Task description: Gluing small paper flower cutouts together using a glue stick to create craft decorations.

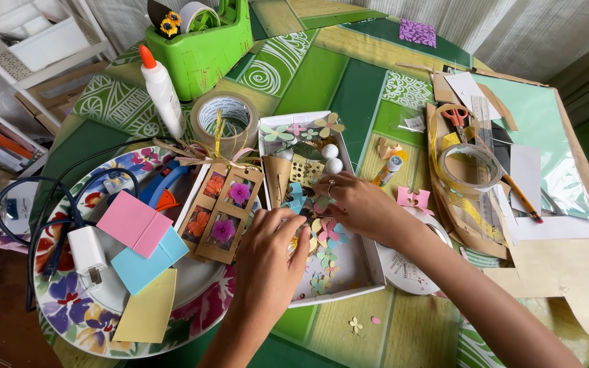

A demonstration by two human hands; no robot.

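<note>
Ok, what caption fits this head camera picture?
Both hands, left hand and right hand, sort paper flowers in a white box.

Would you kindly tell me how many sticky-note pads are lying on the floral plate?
3, overlapping on the floral plate: pink pad uppermost, blue pad beneath it, yellow pad nearest the viewer. More could be hidden underneath.

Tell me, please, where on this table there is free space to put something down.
Bare patches: the green tabletop between the green caddy and the purple paper, and the near edge below the white box. It is crowded around both hands, on the floral plate, and at the right by the clear tape roll.
</note>
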